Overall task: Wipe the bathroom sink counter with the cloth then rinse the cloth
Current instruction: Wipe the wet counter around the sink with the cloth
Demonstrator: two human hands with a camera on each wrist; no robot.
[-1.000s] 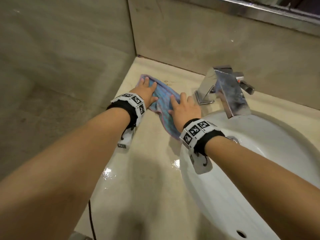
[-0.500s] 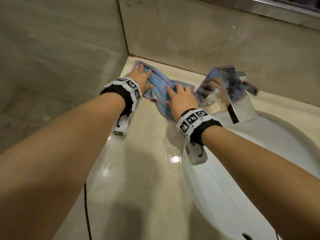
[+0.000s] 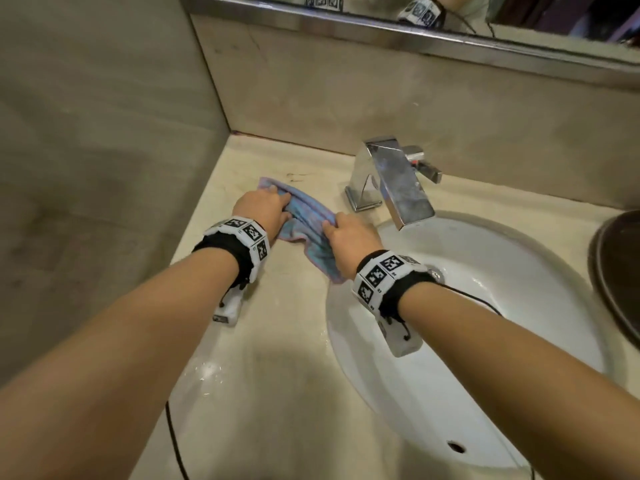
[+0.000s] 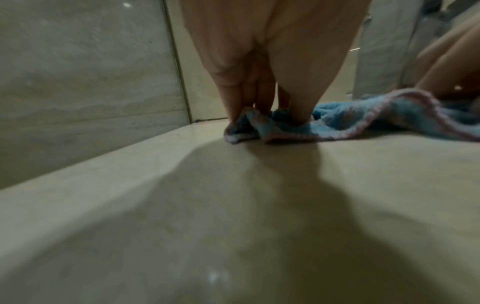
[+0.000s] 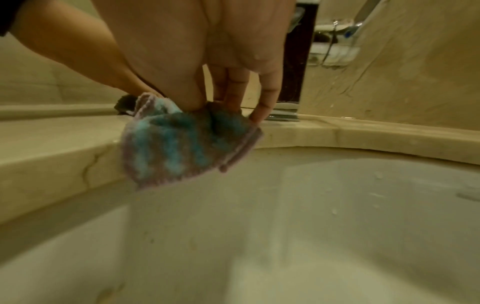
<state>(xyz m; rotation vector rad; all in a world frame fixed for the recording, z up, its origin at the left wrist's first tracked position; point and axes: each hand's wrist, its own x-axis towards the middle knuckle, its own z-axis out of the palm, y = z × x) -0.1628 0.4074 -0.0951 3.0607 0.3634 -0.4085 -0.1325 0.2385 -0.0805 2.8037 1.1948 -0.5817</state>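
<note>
A blue cloth (image 3: pixel 308 223) with a pink hem lies on the beige counter (image 3: pixel 277 341) left of the faucet. My left hand (image 3: pixel 266 209) pinches its far left end (image 4: pixel 259 127) between thumb and fingers. My right hand (image 3: pixel 346 233) pinches the near right end; that end (image 5: pixel 182 148) hangs over the rim of the white sink (image 3: pixel 485 306). The cloth is bunched between the two hands.
A chrome faucet (image 3: pixel 391 181) stands right of the cloth at the back of the basin. Tiled walls (image 3: pixel 104 133) close the counter's left side and back, with a mirror (image 3: pixel 415 15) above. A dark round object (image 3: pixel 620 271) sits at the far right. Water spots shine on the counter's front.
Both hands were flat on the cloth pushed into the back corner. Now their fingers have curled and pinch the cloth, which has been drawn back toward the sink rim and bunched.
</note>
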